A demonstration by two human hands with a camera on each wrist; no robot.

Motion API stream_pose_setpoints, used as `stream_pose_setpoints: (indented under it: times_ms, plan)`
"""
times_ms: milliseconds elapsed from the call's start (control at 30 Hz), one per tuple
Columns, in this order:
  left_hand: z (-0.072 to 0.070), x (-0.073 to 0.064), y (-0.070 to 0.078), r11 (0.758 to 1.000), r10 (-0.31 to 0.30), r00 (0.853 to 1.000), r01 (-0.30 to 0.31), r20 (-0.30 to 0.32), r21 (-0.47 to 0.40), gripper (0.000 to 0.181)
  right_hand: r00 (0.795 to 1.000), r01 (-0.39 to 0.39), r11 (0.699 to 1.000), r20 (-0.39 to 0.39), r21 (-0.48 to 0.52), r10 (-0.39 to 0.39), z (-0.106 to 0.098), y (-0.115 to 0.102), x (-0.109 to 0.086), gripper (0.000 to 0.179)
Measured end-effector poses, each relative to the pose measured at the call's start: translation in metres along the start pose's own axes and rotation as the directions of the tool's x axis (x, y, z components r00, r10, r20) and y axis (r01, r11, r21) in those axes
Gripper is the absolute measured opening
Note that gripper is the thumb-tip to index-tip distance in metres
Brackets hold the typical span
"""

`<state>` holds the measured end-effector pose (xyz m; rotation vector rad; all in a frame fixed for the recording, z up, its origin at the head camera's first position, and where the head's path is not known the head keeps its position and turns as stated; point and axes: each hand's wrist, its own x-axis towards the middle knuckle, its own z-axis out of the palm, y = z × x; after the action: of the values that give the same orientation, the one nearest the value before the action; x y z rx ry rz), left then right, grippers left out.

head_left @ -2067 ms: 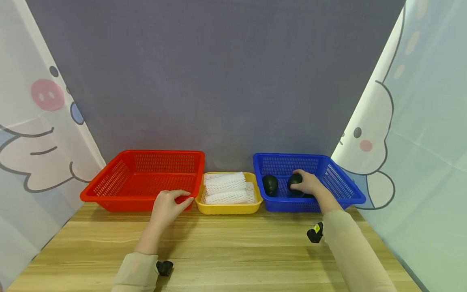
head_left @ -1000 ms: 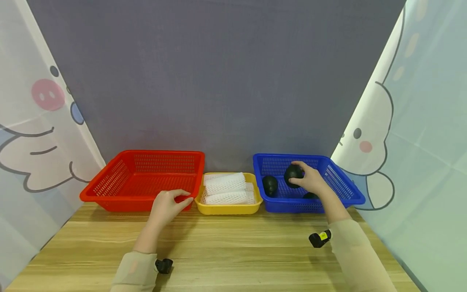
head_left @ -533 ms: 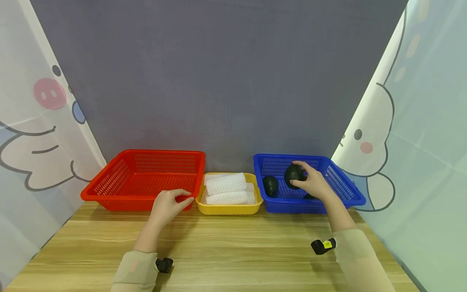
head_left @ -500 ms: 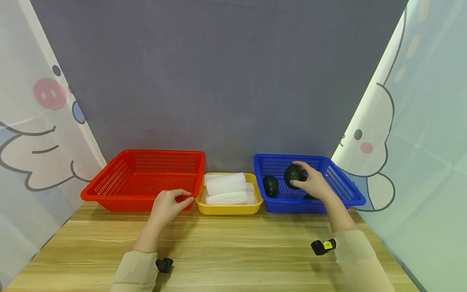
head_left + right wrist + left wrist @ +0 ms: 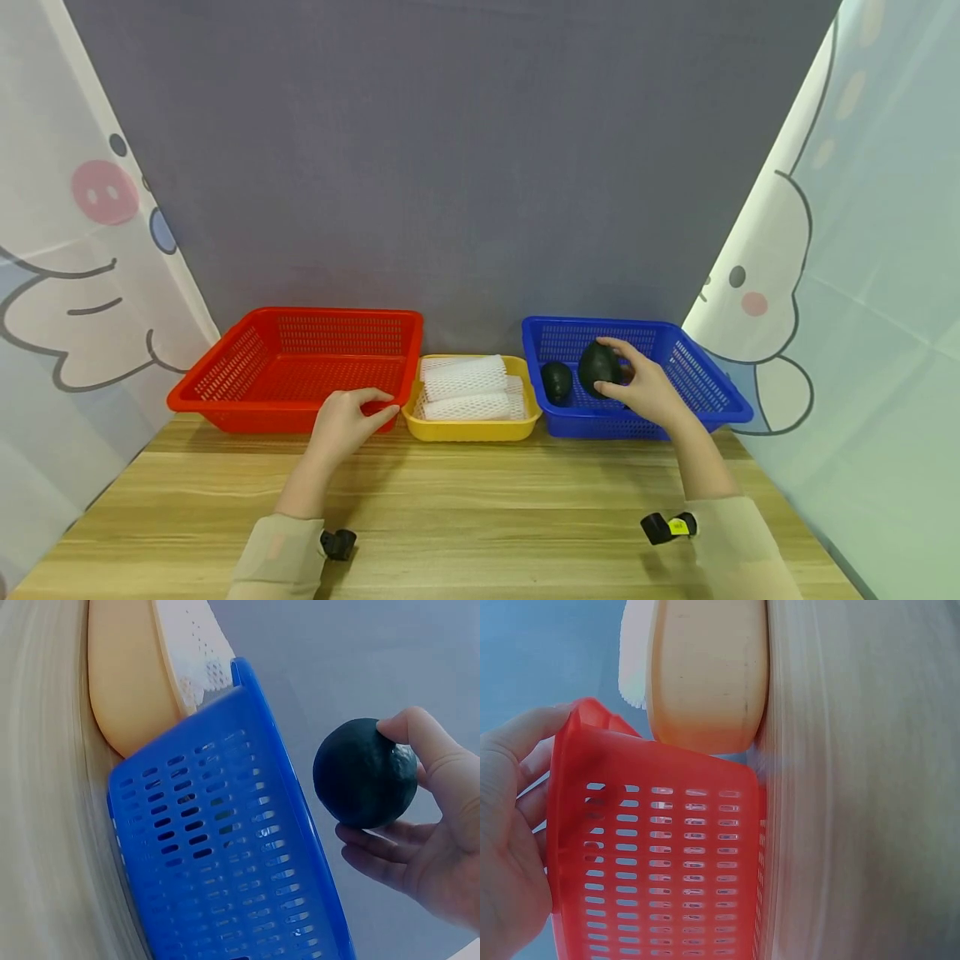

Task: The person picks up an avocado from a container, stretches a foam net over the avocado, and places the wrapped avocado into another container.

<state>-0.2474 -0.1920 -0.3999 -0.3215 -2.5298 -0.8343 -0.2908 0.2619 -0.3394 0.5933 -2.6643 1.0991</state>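
Observation:
My right hand (image 5: 651, 393) holds a dark green avocado (image 5: 598, 370) between thumb and fingers, over the blue basket (image 5: 637, 426). In the right wrist view the avocado (image 5: 360, 774) shows above the basket's rim. Another avocado (image 5: 557, 382) lies at the basket's left side, and a dark sliver shows below my right hand. My left hand (image 5: 347, 423) holds the front right corner of the red basket (image 5: 247, 417). In the left wrist view its fingers (image 5: 536, 766) pass behind the rim, partly hidden by the wall.
Between the two baskets stands a yellow tray (image 5: 471, 431) with several white foam net sleeves (image 5: 467, 379). All three containers sit on a wood-grain table (image 5: 480, 517). Behind them hangs a grey cloth (image 5: 480, 167), with printed curtains on both sides.
My right hand has lifted the avocado from the blue basket's floor and brought it a little left and closer to me. My left hand has stayed at the red basket's corner.

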Motion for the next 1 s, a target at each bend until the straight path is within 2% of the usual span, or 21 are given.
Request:
stream_pose_setpoints:
  times_ms: [200,700,1000]
  plan:
    - [0.0,0.0,0.0,1.0,-0.007,1.0,0.007,0.001,0.001,0.02,1.0,0.03,0.998,0.005,0.059,-0.031,0.005,-0.003,-0.005,0.072]
    - [-0.001,0.0,0.001,1.0,0.0,1.0,0.0,-0.004,0.003,0.021,0.995,0.096,0.988,0.014,0.122,-0.098,0.013,-0.007,-0.017,0.072]
    - [-0.001,0.0,0.0,1.0,0.004,1.0,-0.004,-0.005,0.006,0.02,0.996,0.077,0.988,0.023,0.138,-0.08,0.016,-0.007,-0.022,0.072]
